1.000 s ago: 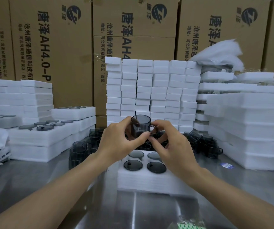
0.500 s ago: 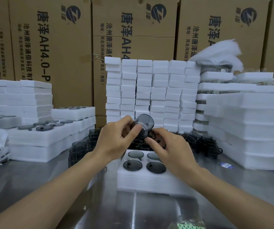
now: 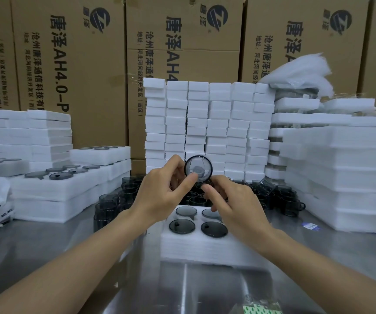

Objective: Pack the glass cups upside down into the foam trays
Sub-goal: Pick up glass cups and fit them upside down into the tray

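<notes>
Cup (image 3: pixel 198 169) now tipped further, round end facing camera at frame centre; upright a second ago. Left hand (image 3: pixel 164 196) and right hand (image 3: pixel 232 205) both pinch it above tray (image 3: pixel 205 248).

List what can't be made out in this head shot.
Head view only.
Foam tray: far slots hidden behind left hand and right hand, which hold the cup; free slots unknown.
Loose cups: pile partly behind both hands; no count.
Green-printed pack: cut off by bottom edge.
Blue label: too small to read.
</notes>
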`<move>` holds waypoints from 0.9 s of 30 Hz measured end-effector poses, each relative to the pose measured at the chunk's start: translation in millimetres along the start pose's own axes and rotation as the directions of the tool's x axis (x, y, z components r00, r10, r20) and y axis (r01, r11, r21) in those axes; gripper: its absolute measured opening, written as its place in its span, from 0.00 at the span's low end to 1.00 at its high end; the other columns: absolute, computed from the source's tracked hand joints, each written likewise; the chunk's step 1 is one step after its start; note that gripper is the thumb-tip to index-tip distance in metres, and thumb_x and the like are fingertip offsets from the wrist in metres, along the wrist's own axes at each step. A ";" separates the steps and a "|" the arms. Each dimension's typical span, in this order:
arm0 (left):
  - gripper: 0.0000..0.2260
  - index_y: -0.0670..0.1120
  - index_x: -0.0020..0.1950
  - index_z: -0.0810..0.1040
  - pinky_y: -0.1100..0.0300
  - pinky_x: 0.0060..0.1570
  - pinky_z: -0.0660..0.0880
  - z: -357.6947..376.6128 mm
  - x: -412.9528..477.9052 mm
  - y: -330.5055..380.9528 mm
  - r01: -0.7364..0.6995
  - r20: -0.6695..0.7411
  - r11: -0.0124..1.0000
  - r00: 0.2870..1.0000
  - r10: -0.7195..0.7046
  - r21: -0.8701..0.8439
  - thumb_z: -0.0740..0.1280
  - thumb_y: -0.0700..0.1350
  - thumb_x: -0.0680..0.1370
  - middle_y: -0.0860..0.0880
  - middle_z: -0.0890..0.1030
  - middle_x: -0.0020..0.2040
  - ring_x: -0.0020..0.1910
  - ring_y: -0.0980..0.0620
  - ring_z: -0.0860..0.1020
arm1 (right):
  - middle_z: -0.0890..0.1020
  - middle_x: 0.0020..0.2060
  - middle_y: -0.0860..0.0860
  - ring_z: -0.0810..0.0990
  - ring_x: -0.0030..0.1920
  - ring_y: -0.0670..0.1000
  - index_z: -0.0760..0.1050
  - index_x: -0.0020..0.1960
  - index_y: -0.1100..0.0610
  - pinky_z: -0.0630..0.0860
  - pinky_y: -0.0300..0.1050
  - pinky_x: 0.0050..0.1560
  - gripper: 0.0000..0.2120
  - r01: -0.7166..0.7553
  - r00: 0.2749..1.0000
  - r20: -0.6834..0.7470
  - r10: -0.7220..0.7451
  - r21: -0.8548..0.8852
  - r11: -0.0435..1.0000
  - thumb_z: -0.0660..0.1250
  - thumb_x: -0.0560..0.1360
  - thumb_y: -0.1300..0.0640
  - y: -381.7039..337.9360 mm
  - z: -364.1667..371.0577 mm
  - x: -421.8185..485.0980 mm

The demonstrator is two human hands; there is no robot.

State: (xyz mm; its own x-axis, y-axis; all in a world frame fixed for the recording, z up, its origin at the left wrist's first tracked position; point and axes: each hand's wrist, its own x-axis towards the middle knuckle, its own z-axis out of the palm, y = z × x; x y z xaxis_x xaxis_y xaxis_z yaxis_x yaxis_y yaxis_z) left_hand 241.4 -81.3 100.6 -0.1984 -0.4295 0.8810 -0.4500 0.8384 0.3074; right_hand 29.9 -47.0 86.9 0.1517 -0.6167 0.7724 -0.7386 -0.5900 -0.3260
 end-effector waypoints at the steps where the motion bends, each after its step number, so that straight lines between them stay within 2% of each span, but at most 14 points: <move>1: 0.17 0.52 0.47 0.72 0.57 0.32 0.68 0.0 0.2 0.1 -0.003 0.001 1.000 1.000 0.003 -0.006 0.64 0.65 0.82 0.52 0.76 0.32 0.29 0.53 0.72 | 0.83 0.34 0.43 0.84 0.39 0.43 0.77 0.55 0.43 0.80 0.55 0.45 0.24 0.000 1.000 0.000 0.000 0.002 1.000 0.51 0.80 0.29 -0.1 -0.3 0.0; 3: 0.17 0.51 0.48 0.72 0.54 0.31 0.70 0.0 0.3 0.4 -0.007 0.002 1.000 1.000 0.007 -0.019 0.62 0.64 0.84 0.52 0.76 0.32 0.29 0.51 0.74 | 0.83 0.34 0.42 0.84 0.39 0.43 0.78 0.55 0.43 0.80 0.55 0.46 0.24 0.002 1.000 -0.004 -0.002 0.011 1.000 0.51 0.81 0.29 -0.1 -0.4 -0.1; 6: 0.16 0.52 0.48 0.71 0.45 0.30 0.74 -0.5 0.4 1.5 -0.005 -0.003 1.000 1.000 0.005 -0.026 0.59 0.63 0.85 0.48 0.77 0.31 0.28 0.46 0.76 | 0.83 0.34 0.41 0.84 0.38 0.42 0.77 0.57 0.42 0.80 0.55 0.45 0.21 0.015 1.000 -0.008 -0.015 0.027 1.000 0.54 0.81 0.30 0.4 0.3 -0.2; 8: 0.15 0.54 0.46 0.70 0.41 0.31 0.74 -1.4 0.5 1.9 -0.001 -0.011 1.000 1.000 0.001 -0.021 0.57 0.62 0.86 0.46 0.77 0.30 0.28 0.43 0.76 | 0.82 0.37 0.36 0.84 0.38 0.43 0.76 0.60 0.40 0.80 0.53 0.45 0.18 0.035 0.999 -0.008 -0.035 0.034 0.999 0.56 0.81 0.31 1.0 1.4 0.2; 11: 0.17 0.54 0.45 0.70 0.39 0.32 0.75 -2.5 0.7 2.5 0.015 -0.017 1.000 1.000 -0.015 -0.020 0.57 0.64 0.85 0.46 0.77 0.30 0.29 0.42 0.76 | 0.81 0.42 0.34 0.84 0.39 0.42 0.75 0.64 0.39 0.80 0.52 0.45 0.19 0.050 0.999 -0.001 -0.050 0.032 0.998 0.57 0.81 0.31 1.6 2.3 0.5; 13: 0.20 0.51 0.44 0.71 0.42 0.32 0.75 -3.0 1.0 2.6 0.027 -0.022 0.999 0.999 -0.028 -0.022 0.61 0.66 0.83 0.47 0.77 0.30 0.29 0.44 0.76 | 0.81 0.44 0.32 0.84 0.38 0.40 0.74 0.64 0.38 0.80 0.50 0.44 0.18 0.059 0.998 0.002 -0.059 0.035 0.998 0.57 0.81 0.32 2.1 2.6 -0.3; 15: 0.19 0.52 0.43 0.71 0.51 0.31 0.72 -3.4 0.8 3.1 0.020 -0.031 1.000 0.999 -0.020 -0.001 0.65 0.67 0.81 0.51 0.76 0.30 0.29 0.51 0.73 | 0.81 0.44 0.31 0.84 0.38 0.39 0.74 0.64 0.37 0.80 0.48 0.43 0.16 0.063 0.998 0.000 -0.063 0.040 0.997 0.58 0.81 0.32 2.2 2.4 -1.0; 18: 0.18 0.56 0.41 0.68 0.62 0.32 0.66 -4.1 0.9 3.6 0.006 -0.035 0.999 0.999 -0.004 0.052 0.68 0.67 0.78 0.56 0.75 0.31 0.30 0.53 0.73 | 0.81 0.44 0.31 0.84 0.38 0.40 0.73 0.63 0.36 0.80 0.48 0.43 0.16 0.064 0.998 -0.008 -0.064 0.035 0.997 0.58 0.81 0.32 2.0 2.1 -0.9; 20: 0.19 0.55 0.42 0.69 0.59 0.31 0.69 -3.7 1.1 1.7 0.016 -0.026 0.999 1.000 -0.015 0.042 0.67 0.68 0.78 0.55 0.76 0.31 0.30 0.52 0.73 | 0.81 0.45 0.32 0.84 0.39 0.40 0.73 0.64 0.36 0.79 0.46 0.42 0.16 0.066 0.998 -0.019 -0.065 0.022 0.998 0.58 0.81 0.32 2.4 2.5 -0.7; 23: 0.25 0.50 0.43 0.73 0.43 0.34 0.77 -2.2 1.8 -0.2 0.104 0.030 0.993 0.994 -0.102 -0.056 0.62 0.72 0.80 0.49 0.80 0.33 0.31 0.44 0.78 | 0.81 0.42 0.32 0.81 0.41 0.38 0.73 0.64 0.35 0.73 0.41 0.39 0.18 0.052 0.997 -0.058 -0.053 -0.028 0.998 0.60 0.79 0.30 3.8 4.0 -0.8; 24: 0.26 0.50 0.43 0.74 0.43 0.36 0.78 -1.7 2.3 -0.2 0.143 0.050 0.986 0.989 -0.139 -0.091 0.61 0.73 0.80 0.48 0.81 0.33 0.32 0.44 0.80 | 0.81 0.40 0.33 0.80 0.42 0.38 0.73 0.64 0.35 0.72 0.40 0.39 0.19 0.039 0.996 -0.076 -0.042 -0.043 0.998 0.61 0.78 0.29 4.3 4.2 -0.7; 25: 0.26 0.50 0.42 0.75 0.47 0.35 0.78 -1.1 2.8 -0.2 0.180 0.065 0.975 0.983 -0.173 -0.134 0.62 0.73 0.79 0.48 0.82 0.33 0.31 0.45 0.81 | 0.81 0.38 0.33 0.80 0.42 0.38 0.73 0.63 0.35 0.71 0.39 0.39 0.19 0.024 0.996 -0.089 -0.028 -0.049 0.999 0.61 0.76 0.29 4.7 4.2 -0.4; 27: 0.25 0.50 0.41 0.78 0.58 0.34 0.74 0.6 4.6 0.1 0.236 0.089 0.943 0.971 -0.221 -0.236 0.63 0.71 0.79 0.46 0.83 0.34 0.30 0.47 0.82 | 0.82 0.41 0.32 0.81 0.42 0.38 0.72 0.62 0.35 0.72 0.40 0.39 0.19 0.003 0.995 -0.100 -0.006 -0.034 0.999 0.62 0.75 0.28 5.6 4.4 0.5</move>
State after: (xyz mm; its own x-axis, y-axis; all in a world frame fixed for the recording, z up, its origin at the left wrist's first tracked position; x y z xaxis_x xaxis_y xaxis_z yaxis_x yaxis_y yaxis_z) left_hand 239.9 -83.4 104.4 -0.1709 -0.6324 0.7555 -0.2654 0.7680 0.5829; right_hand 28.7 -52.9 83.0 0.0899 -0.5581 0.8249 -0.7601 -0.5736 -0.3053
